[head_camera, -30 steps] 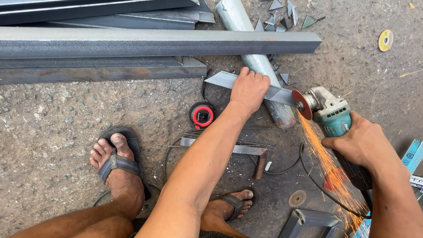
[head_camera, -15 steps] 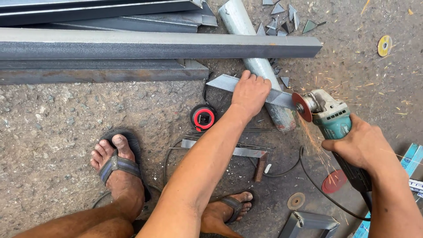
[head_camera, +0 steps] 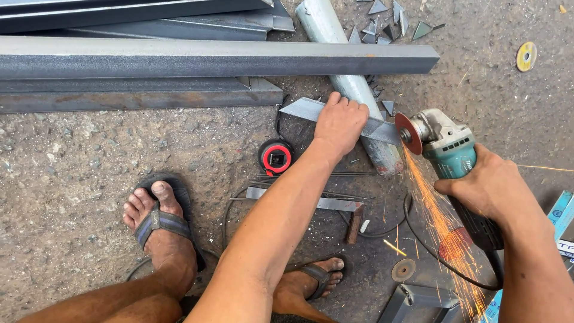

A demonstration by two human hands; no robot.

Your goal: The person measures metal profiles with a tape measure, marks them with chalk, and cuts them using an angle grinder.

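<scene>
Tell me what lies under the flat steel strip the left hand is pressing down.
The flat steel strip rests across a grey round pipe lying on the concrete floor. The left hand covers their crossing, so that contact is hidden.

A grey angle-iron strip [head_camera: 311, 111] lies flat across a pale pipe [head_camera: 353, 90] on the floor; the teal angle grinder's [head_camera: 445, 149] red disc meets its right end, throwing sparks.

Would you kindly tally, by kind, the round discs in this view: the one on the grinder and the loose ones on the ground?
Cutting disc mounted on the angle grinder: 1
Loose yellow disc on the ground, top right: 1
Loose worn disc on the ground near the sparks: 1
Total: 3
</scene>
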